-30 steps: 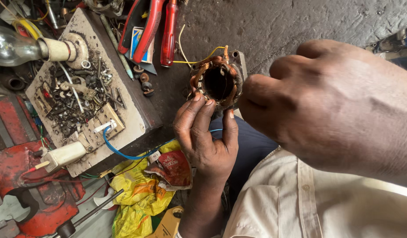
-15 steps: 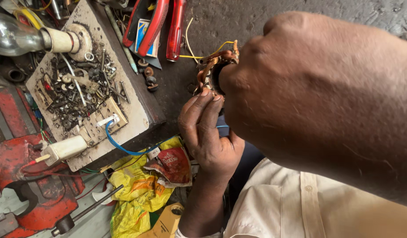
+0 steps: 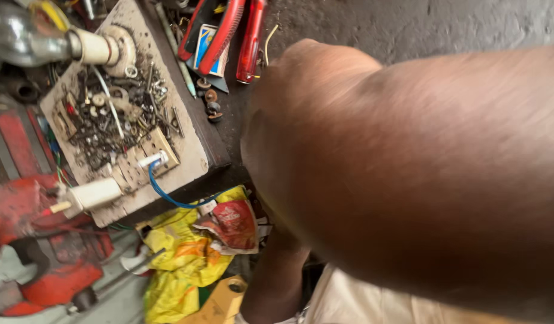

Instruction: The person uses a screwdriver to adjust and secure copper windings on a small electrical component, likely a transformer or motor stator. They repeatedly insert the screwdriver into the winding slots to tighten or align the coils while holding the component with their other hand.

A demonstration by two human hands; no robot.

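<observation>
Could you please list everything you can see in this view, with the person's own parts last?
Wooden board strewn with small screws and metal bits: one, pale, upper left.
Clear light bulb in white holder: one, top left.
Red-handled pliers: two pairs or so, top centre.
Blue wire: one, at the board's lower edge.
White plug: one, left.
Red metal vice: one, lower left.
Yellow plastic wrappers: crumpled heap, bottom centre.
Red wrapper: one, on the heap.
Right hand: blurred, fills the right side.
Left forearm: bottom centre; hand hidden.
</observation>
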